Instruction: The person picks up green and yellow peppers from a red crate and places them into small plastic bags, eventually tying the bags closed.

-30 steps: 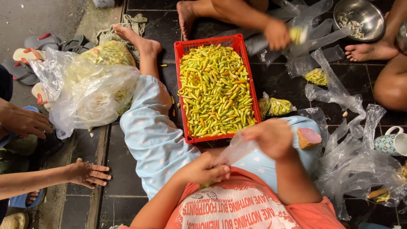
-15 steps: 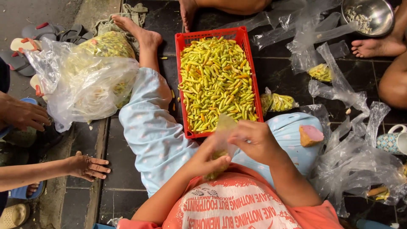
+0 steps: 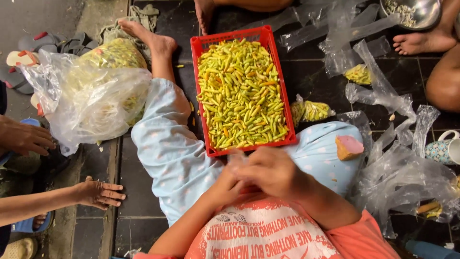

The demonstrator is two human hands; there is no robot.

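My left hand (image 3: 224, 186) and my right hand (image 3: 271, 171) are pressed together over my lap, just below the near rim of a red plastic crate (image 3: 195, 52). Both are closed on a small clear plastic bag (image 3: 236, 158), of which only a crumpled bit shows above my fingers. What the bag holds is hidden. The crate is full of green and yellow chillies (image 3: 239, 93) and lies between my outstretched legs in pale blue trousers.
A big clear bag of chillies (image 3: 96, 91) lies at the left, a small filled bag (image 3: 311, 110) right of the crate. Loose plastic bags (image 3: 397, 177), a cup (image 3: 443, 149) and a metal bowl (image 3: 413, 10) are at the right. Other people's hands (image 3: 98, 193) and feet (image 3: 421, 41) are nearby.
My right hand has come in from the right to meet the left. Both hands have drawn the bag closer to my body and bunched it between them.
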